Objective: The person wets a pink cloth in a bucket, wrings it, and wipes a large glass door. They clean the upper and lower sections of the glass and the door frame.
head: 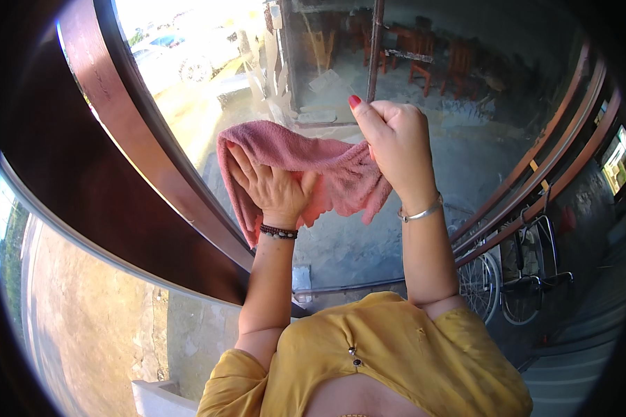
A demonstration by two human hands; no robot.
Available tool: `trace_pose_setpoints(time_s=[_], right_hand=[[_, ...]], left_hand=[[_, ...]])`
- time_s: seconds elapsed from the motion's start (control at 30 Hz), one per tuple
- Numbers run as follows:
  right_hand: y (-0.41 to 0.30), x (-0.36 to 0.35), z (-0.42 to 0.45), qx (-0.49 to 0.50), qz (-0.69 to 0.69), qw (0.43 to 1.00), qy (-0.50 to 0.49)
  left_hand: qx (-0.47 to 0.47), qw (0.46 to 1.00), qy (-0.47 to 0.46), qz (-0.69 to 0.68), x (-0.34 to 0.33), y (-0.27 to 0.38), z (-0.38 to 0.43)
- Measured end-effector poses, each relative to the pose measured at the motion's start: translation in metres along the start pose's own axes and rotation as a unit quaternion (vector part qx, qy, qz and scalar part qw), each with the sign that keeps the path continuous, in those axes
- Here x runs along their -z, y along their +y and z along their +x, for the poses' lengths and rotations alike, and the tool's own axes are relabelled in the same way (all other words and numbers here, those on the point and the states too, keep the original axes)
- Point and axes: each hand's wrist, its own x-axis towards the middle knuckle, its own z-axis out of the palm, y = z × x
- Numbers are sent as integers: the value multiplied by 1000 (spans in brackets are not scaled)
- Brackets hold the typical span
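A pink terry towel (339, 156) stretches between my two hands in front of a glass pane (339, 250). My left hand (274, 190) lies flat on the towel with its fingers spread, holding it up towards the glass. A fold of the cloth hangs over those fingertips. On the right, my right hand (399, 140) is closed in a fist around the towel's bunched end, thumb pointing up. Whether the cloth touches the pane all over is hidden behind my hands.
Reddish-brown frame members (130, 125) run along the left. More frame rails (548, 140) curve along the right. A wheelchair (521, 276) stands at lower right. Chairs (422, 68) and a parked car (172, 52) show in the glass; I cannot tell whether reflected or behind it.
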Motion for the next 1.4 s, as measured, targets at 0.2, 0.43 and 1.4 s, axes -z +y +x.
trace_pose_setpoints(time_s=[0.2,0.43,1.4], right_hand=[[3,-2,-2,1,-16,1000,-9],[0,-4,-5,-5,-15,1000,-21],[38,-34,-66,302,41,951,42]], left_hand=[[-7,1000,3,-11,0,1,0],[-12,1000,8,-13,3,-2,-1],[1,997,-32,-67,43,12,22]])
